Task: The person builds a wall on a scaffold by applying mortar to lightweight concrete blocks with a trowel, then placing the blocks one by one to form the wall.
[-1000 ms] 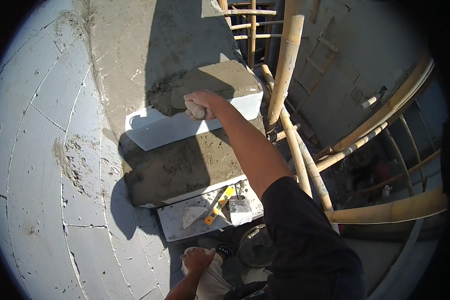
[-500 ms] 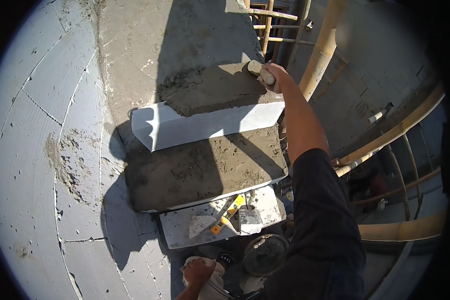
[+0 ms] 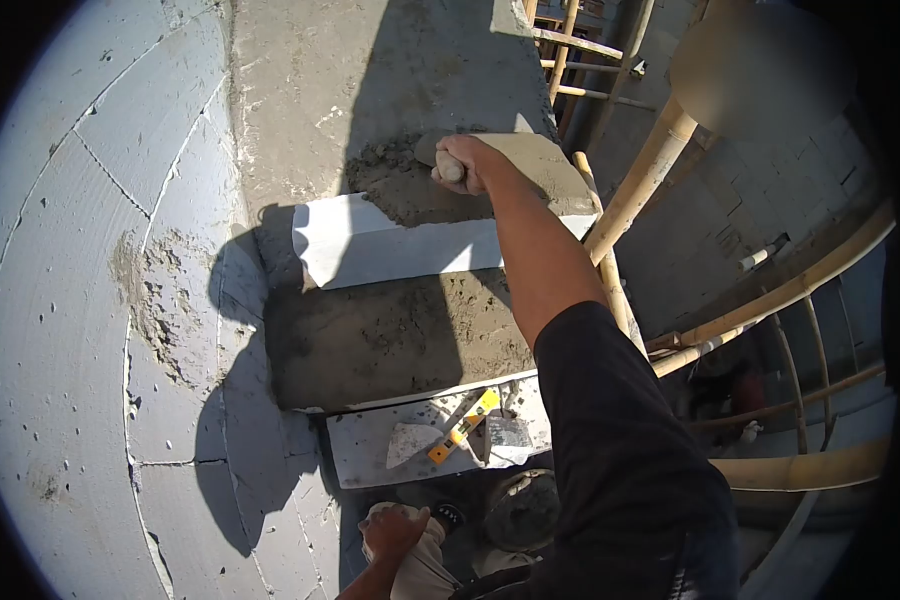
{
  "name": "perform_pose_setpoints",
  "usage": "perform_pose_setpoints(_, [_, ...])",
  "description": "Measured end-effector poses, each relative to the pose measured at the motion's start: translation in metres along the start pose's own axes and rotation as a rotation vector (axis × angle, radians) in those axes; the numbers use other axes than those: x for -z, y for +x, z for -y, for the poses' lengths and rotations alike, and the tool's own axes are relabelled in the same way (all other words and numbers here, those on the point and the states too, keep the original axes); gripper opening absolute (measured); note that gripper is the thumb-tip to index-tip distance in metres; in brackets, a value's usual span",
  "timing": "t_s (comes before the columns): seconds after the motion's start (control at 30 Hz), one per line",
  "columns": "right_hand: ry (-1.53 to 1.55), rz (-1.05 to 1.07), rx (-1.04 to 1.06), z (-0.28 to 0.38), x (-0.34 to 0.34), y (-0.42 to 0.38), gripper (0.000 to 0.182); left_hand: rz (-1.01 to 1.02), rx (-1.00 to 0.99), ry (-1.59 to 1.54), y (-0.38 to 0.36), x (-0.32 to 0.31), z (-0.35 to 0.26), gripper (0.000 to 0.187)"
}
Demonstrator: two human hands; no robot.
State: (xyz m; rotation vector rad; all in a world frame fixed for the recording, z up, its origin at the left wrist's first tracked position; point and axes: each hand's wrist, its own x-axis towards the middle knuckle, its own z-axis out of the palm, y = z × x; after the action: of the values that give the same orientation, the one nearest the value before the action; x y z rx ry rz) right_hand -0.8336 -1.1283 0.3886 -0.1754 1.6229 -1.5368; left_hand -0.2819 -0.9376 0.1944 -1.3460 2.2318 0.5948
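Note:
My right hand (image 3: 463,165) is wrapped round the handle of a trowel (image 3: 430,148), whose blade lies at the wet mortar (image 3: 405,185) on the upper step. A white block face (image 3: 400,250) fronts that step. Below it a lower step (image 3: 370,345) is coated with grey-brown mortar. My left hand (image 3: 394,530) is curled at my knee, low in the view; its fingers are mostly hidden, and I cannot make out whether anything is in them.
On the lowest white block (image 3: 355,450) lie a yellow level (image 3: 465,425) and pieces of block. A dark bucket (image 3: 522,510) stands below. Bamboo poles (image 3: 645,175) rise at the right. The block wall (image 3: 60,330) runs along the left.
My right hand has moved left with the trowel, from the right end of the upper step to its middle. The camera view has shifted slightly. My left hand stays by my knee.

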Motion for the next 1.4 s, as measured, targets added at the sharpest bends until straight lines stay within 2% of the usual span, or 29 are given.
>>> perform_pose_setpoints(0.03, [-0.037,-0.015,-0.013,0.000,-0.012,-0.001,0.027,-0.005,-0.005,0.003,-0.001,-0.002,0.003,0.062])
perform_pose_setpoints(0.1, [-0.017,0.112,-0.013,-0.004,-0.034,-0.005,0.026,-0.014,-0.023,0.002,-0.001,-0.009,0.006,0.063])
perform_pose_setpoints(0.23, [-0.193,0.118,0.046,-0.019,-0.056,-0.015,0.026,-0.006,-0.016,0.040,-0.004,-0.015,0.008,0.063])
perform_pose_setpoints(0.4, [-0.619,0.132,0.000,0.010,0.000,-0.044,0.032,0.018,-0.053,0.071,-0.008,-0.011,-0.005,0.063])
perform_pose_setpoints(0.53, [-0.660,-0.056,-0.022,0.014,0.062,-0.043,0.031,0.097,-0.029,0.038,-0.015,-0.004,-0.009,0.065])
perform_pose_setpoints(0.63, [-0.388,-0.202,-0.023,0.003,0.062,-0.057,0.025,0.060,-0.025,0.027,-0.020,-0.011,-0.004,0.064])
perform_pose_setpoints(0.67, [-0.314,-0.190,-0.017,0.001,0.052,-0.057,0.021,0.054,-0.020,0.029,-0.021,-0.012,-0.003,0.064])
perform_pose_setpoints(0.77, [-0.056,0.007,-0.054,-0.019,0.016,-0.033,0.024,0.047,-0.009,0.029,-0.026,-0.013,0.000,0.064])
perform_pose_setpoints(0.8, [-0.050,0.025,-0.070,-0.018,-0.003,-0.050,0.026,0.047,-0.012,0.029,-0.026,-0.013,-0.001,0.063])
perform_pose_setpoints(0.9, [-0.468,0.153,0.051,-0.016,-0.011,-0.084,0.031,0.018,-0.054,0.016,-0.028,-0.017,0.000,0.063])
perform_pose_setpoints(1.0, [-0.646,-0.004,-0.018,0.007,0.023,-0.111,0.034,0.001,-0.040,0.026,-0.031,-0.023,-0.001,0.063])
perform_pose_setpoints(1.07, [-0.836,-0.058,0.075,0.007,0.072,-0.112,0.036,-0.009,-0.041,0.011,-0.034,-0.023,0.000,0.063])
perform_pose_setpoints(1.1, [-0.827,-0.072,0.110,0.001,0.094,-0.133,0.034,-0.011,-0.043,0.005,-0.036,-0.023,0.000,0.063])
perform_pose_setpoints(1.13, [-0.818,-0.085,0.145,-0.013,0.113,-0.164,0.032,-0.011,-0.044,0.014,-0.035,-0.025,0.001,0.062])
perform_pose_setpoints(1.2, [-0.593,-0.064,0.200,-0.061,0.151,-0.222,0.028,-0.010,-0.038,0.018,-0.037,-0.022,-0.003,0.062])
perform_pose_setpoints(1.23, [-0.560,0.018,0.208,-0.088,0.172,-0.256,0.035,-0.006,-0.050,0.029,-0.038,-0.022,-0.007,0.062])
perform_pose_setpoints(1.3, [-0.362,0.065,0.098,-0.159,0.203,-0.327,0.038,-0.014,-0.070,0.060,-0.037,-0.029,-0.015,0.062])
perform_pose_setpoints(1.4, [-0.336,0.130,-0.186,-0.279,0.242,-0.422,0.029,0.008,-0.087,0.091,-0.039,-0.025,-0.028,0.062])
